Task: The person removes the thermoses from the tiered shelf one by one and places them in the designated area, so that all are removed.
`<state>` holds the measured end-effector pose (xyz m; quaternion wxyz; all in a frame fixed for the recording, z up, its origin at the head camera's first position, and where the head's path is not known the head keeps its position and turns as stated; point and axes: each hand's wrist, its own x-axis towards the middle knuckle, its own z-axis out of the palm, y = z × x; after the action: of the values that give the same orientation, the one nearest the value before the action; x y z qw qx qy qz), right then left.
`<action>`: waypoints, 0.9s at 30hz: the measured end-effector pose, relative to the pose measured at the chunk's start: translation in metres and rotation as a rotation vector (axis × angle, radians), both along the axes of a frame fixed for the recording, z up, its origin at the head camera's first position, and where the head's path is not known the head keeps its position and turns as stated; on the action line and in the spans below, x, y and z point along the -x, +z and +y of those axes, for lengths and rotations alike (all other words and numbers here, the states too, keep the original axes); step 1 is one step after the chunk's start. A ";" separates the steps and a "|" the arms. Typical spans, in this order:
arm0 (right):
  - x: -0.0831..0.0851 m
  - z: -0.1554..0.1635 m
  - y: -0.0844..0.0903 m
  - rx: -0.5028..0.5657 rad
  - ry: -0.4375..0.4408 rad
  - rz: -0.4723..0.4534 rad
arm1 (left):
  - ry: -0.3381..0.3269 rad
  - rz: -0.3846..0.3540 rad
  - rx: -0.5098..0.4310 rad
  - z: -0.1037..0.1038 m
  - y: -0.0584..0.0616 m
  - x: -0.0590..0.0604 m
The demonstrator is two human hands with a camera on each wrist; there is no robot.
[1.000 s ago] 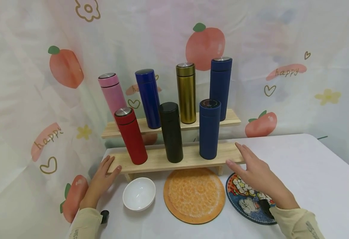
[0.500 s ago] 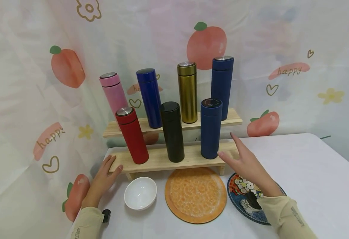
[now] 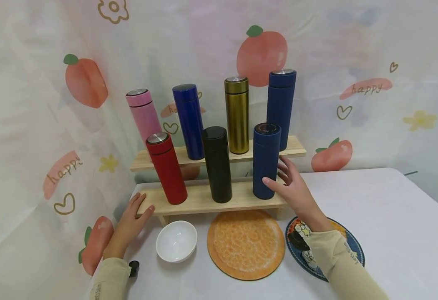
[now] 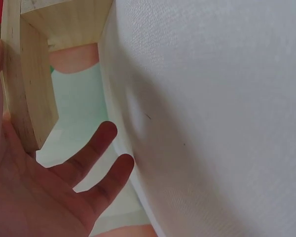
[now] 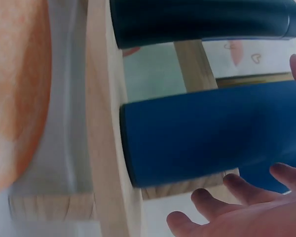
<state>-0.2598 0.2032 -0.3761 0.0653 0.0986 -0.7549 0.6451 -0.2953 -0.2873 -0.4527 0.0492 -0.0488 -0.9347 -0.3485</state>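
Note:
A matte blue thermos flask (image 3: 265, 160) stands upright on the lower board (image 3: 198, 195) of a two-tier wooden rack. My right hand (image 3: 298, 195) is at its right side, thumb in front and fingers behind. In the right wrist view, those fingers (image 5: 207, 202) are spread, with a gap below the blue flask (image 5: 202, 133). My left hand (image 3: 130, 225) rests on the left end of the lower board, fingers extended. From the left wrist, the board's end (image 4: 27, 94) lies between thumb and fingers. A black flask (image 3: 217, 166) and a red flask (image 3: 167, 171) share this tier.
The upper board (image 3: 141, 161) bears pink (image 3: 144, 114), glossy blue (image 3: 189, 123), gold (image 3: 237, 116) and navy (image 3: 281, 108) flasks. In front lie a white bowl (image 3: 176, 241), a round orange mat (image 3: 246, 246) and a patterned round mat (image 3: 354, 246), partly under my right arm.
My right hand has left the right end of the lower board and moved left to the blue flask's side. My left hand has stayed on the board.

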 end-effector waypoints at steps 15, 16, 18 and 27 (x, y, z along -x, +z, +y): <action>0.021 -0.017 -0.004 0.133 -0.002 0.022 | 0.004 0.024 -0.005 -0.004 0.001 0.003; 0.022 -0.017 -0.005 0.134 -0.004 0.019 | 0.002 0.027 -0.005 -0.004 0.000 0.002; 0.023 -0.018 -0.007 0.133 -0.014 0.014 | -0.004 0.032 -0.006 -0.004 -0.001 0.002; 0.024 -0.017 -0.006 0.106 -0.042 0.000 | -0.012 0.037 -0.019 -0.001 -0.001 -0.001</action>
<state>-0.2837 0.1862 -0.3821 0.0839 0.0792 -0.7215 0.6827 -0.2941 -0.2884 -0.4535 0.0647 -0.0604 -0.9300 -0.3567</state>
